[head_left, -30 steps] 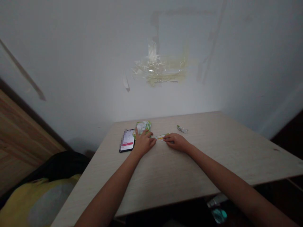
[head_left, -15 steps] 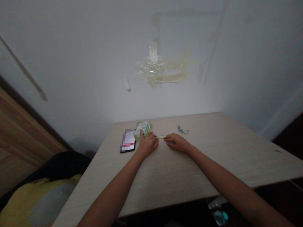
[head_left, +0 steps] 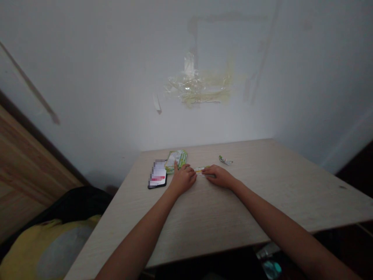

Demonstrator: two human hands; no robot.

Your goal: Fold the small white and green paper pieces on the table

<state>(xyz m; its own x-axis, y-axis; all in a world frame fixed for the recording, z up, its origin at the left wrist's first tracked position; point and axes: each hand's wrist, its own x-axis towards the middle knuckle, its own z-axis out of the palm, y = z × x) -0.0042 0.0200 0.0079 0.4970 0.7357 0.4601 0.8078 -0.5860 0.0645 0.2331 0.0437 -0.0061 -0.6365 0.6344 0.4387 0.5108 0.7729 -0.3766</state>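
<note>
Between my hands a narrow plastic wrapper (head_left: 199,170), white and green with a yellow stripe, is held low at the table surface. At its left end are the bent fingers of my left hand (head_left: 184,179), closed on it, with the thumb hidden or unclear. My right hand (head_left: 218,175) pinches the opposite end, its fingers pressed together. Just behind my left hand lies a larger green and white packet (head_left: 176,158), partly covered by a raised finger. A phone (head_left: 157,177) with a lit screen rests left of that packet.
A small crumpled wrapper (head_left: 225,160) lies behind my right hand on the pale wooden table (head_left: 204,221). The wall (head_left: 204,124) with peeling tape rises at the table's back edge. A yellow and grey plush item (head_left: 49,249) is at lower left, a bottle (head_left: 272,268) below the table.
My left hand has shifted slightly right, closer to my right hand, off the packet's edge. Less of the wrapper shows between the hands. My right hand stays nearly in place.
</note>
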